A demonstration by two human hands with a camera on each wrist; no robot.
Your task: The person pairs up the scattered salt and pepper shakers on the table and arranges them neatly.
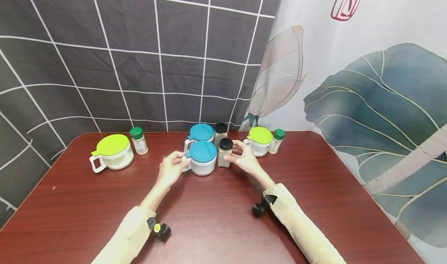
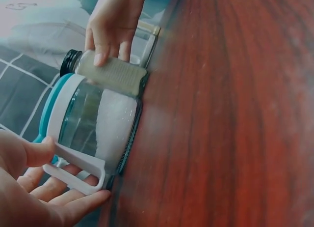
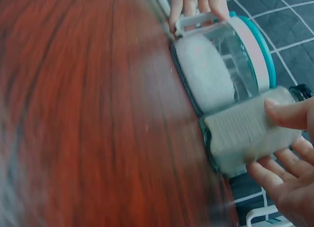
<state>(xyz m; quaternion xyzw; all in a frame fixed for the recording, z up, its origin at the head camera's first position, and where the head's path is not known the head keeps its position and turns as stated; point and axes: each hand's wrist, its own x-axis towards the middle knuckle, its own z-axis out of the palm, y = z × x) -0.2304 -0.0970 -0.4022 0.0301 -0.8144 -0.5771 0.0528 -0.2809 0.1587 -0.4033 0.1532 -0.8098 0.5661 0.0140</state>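
Observation:
My left hand (image 1: 172, 167) holds the white handle of the front blue-lidded seasoning jar (image 1: 202, 155). In the left wrist view its thumb is at the top of the handle (image 2: 81, 160), with the fingers behind and below. White granules lie inside this clear jar. Beside it, touching or nearly so, stands a square glass spice bottle (image 1: 224, 159) with a black cap and pale powder. My right hand (image 1: 246, 160) grips that bottle, thumb on the near face and fingers at the side and behind. Both containers stand upright on the table.
Directly behind are another blue-lidded jar (image 1: 201, 131) and another black-capped bottle (image 1: 220, 132). To the right stand a green-lidded jar (image 1: 259, 141) and a green-capped shaker (image 1: 276, 141); at left, a larger green-lidded jar (image 1: 113, 151) and shaker (image 1: 139, 143). Curtains hang behind the brown table (image 1: 209, 225).

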